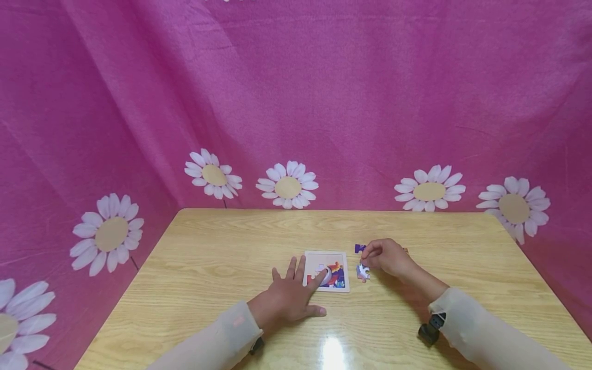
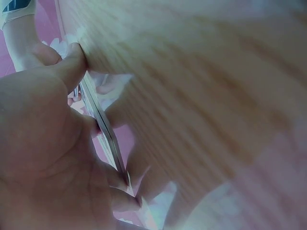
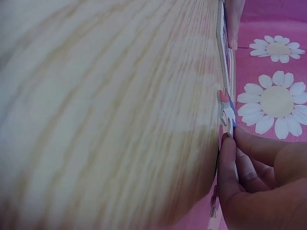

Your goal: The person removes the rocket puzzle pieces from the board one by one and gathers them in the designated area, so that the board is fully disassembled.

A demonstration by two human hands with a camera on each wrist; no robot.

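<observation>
A small square jigsaw puzzle in a pale tray [image 1: 348, 262] lies on the table, partly filled with colourful pieces. My left hand [image 1: 290, 298] is spread out at its left side, with the index fingertip resting on the pieces inside. To the right of the tray, thumb and index finger of my right hand [image 1: 390, 258] pinch a white and purple puzzle piece [image 1: 363, 272]. The right wrist view shows this puzzle piece [image 3: 228, 115] tilted at the fingertips. A dark purple piece [image 1: 359, 248] lies just beyond the right fingers. The left palm hides part of the tray in the left wrist view.
An orange bit of another piece [image 1: 406, 251] shows behind the right hand. The light wooden table [image 1: 231, 241] meets a pink flowered cloth [image 1: 324, 103] at its back and sides. A dark wrist device [image 1: 431, 329] sits at the right cuff.
</observation>
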